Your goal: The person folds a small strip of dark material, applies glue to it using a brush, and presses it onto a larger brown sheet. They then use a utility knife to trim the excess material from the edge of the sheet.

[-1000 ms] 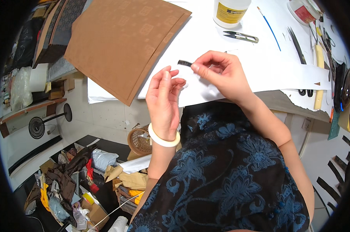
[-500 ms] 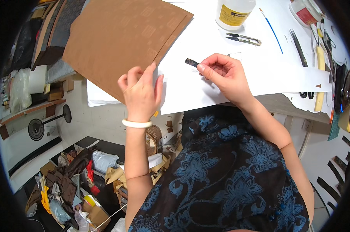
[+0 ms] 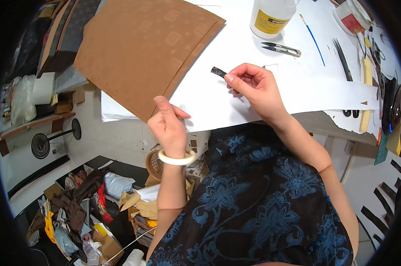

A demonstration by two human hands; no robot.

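Note:
Pinched between the thumb and forefinger of my right hand is a short, dark patterned strip, its free end pointing left above the white paper. My left hand, with a cream bangle at the wrist, is at the near corner of a large brown patterned panel. Two of its digits stand apart, one over the panel's edge and one toward the white paper. The rest are curled or hidden, and I see nothing held there. A folded or layered band runs along the panel's right edge.
Beyond my right hand lie thread snips, a blue brush and a clear bottle with a yellow label. Black-handled scissors and a white tub are farther right. Scraps are heaped at lower left.
My left hand has come down along the brown panel toward its near corner and turned, with its fingers bunching more. My right hand still pinches the strip in nearly the same spot.

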